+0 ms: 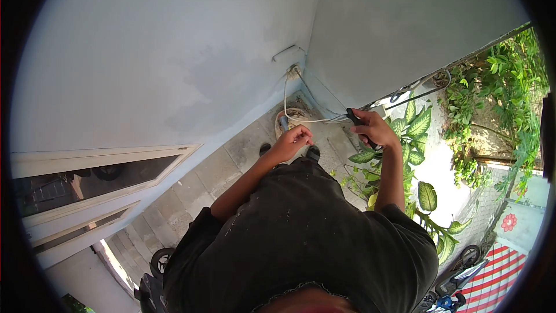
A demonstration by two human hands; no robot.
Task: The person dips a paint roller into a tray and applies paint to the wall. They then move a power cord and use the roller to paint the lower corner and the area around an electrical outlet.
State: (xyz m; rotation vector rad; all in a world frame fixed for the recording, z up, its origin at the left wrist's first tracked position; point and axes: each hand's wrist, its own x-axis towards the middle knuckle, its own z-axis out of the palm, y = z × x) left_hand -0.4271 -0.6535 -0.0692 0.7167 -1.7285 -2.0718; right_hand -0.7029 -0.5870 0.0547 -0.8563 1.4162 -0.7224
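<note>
My right hand (375, 129) is wrapped around a black-handled tool (351, 116); its working end is too small to make out. By the tool, a thin dark line runs up toward the wall corner. A white cable (285, 95) comes out of a rough hole (294, 71) low in the corner, hangs in a curve and runs right toward the tool. My left hand (295, 141) is in front of my body with its fingers curled together. Whatever may be between those fingers is hidden. Below it, partly covered, a round container (298, 117) stands on the floor.
Grey walls (174, 52) meet ahead of me, with a bent metal bar (285, 52) near the corner. Broad-leaved plants (418, 124) grow close to my right arm. Paving tiles (200, 177) cover the floor. A framed window (104, 179) is at left.
</note>
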